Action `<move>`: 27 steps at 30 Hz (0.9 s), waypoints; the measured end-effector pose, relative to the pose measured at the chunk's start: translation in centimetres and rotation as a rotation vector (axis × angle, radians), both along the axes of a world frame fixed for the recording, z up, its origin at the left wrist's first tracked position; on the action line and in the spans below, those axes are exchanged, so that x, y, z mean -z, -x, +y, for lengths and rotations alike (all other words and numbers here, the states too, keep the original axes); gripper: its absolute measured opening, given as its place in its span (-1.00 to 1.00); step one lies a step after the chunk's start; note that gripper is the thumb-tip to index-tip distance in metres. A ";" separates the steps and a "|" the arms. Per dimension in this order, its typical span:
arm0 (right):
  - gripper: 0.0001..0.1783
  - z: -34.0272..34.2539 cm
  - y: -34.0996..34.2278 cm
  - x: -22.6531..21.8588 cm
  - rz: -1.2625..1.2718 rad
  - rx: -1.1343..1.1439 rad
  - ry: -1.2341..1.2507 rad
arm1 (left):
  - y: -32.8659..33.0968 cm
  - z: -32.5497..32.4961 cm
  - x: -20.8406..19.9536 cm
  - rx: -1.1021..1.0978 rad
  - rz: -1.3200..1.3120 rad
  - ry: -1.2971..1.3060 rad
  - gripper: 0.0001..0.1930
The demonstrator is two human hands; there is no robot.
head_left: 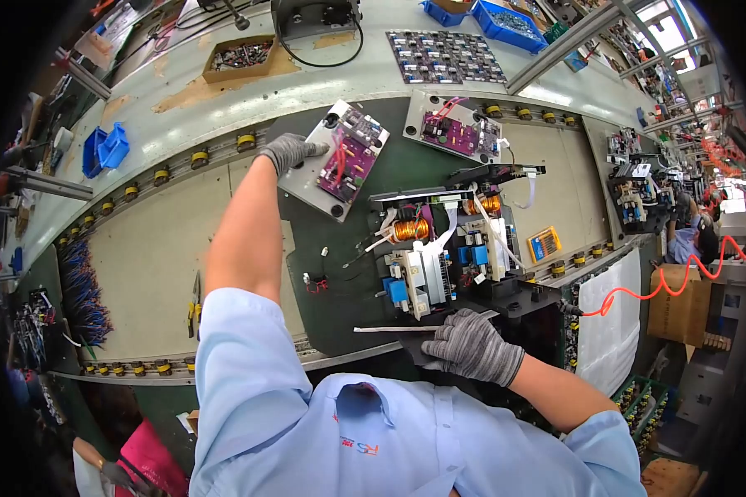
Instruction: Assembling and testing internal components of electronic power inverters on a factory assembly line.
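Note:
My left hand (pixel 290 151), in a grey knit glove, reaches far forward and grips the left edge of a grey metal plate with a purple circuit board (pixel 340 159) and red wires on it. My right hand (pixel 471 346), also gloved, is closed on the near edge of a black open electronics chassis (pixel 452 257) that holds copper coils, blue parts, a finned heat sink and white ribbon cables. The chassis sits on a dark green mat (pixel 331 273) close to my body.
A second plate with a purple board (pixel 456 128) lies further back. A tray of small parts (pixel 444 56), a cardboard box (pixel 240 58), blue bins (pixel 108 149), pliers (pixel 195 308), a yellow bit case (pixel 544 243) and an orange coiled hose (pixel 680 273) surround the conveyor.

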State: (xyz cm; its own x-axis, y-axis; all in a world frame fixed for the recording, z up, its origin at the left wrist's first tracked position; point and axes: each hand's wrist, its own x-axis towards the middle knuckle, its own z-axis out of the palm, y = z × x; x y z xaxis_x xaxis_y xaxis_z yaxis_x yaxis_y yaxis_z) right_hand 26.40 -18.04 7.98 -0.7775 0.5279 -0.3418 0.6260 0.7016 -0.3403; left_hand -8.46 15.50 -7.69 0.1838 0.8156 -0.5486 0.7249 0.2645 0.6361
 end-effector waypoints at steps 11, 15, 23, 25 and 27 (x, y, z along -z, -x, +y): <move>-0.66 6.0 8.8 9.0 -0.371 -0.078 0.359 | 3.0 -18.8 -18.6 -0.637 -0.459 -0.402 -0.53; -0.73 4.4 10.7 11.4 -0.481 -0.354 0.235 | 8.3 -26.4 -14.8 -0.726 -1.020 -0.302 -0.44; -0.69 5.1 2.4 1.1 0.605 0.286 0.599 | 3.8 -32.6 -10.6 -0.867 -0.998 -0.408 -0.53; -0.66 4.7 0.2 -1.7 0.930 0.596 1.058 | 2.3 -33.5 -10.8 -0.904 -0.948 -0.378 -0.54; -0.66 4.0 -0.5 -2.5 0.974 0.634 0.965 | 0.6 -33.7 -11.0 -0.928 -0.897 -0.341 -0.55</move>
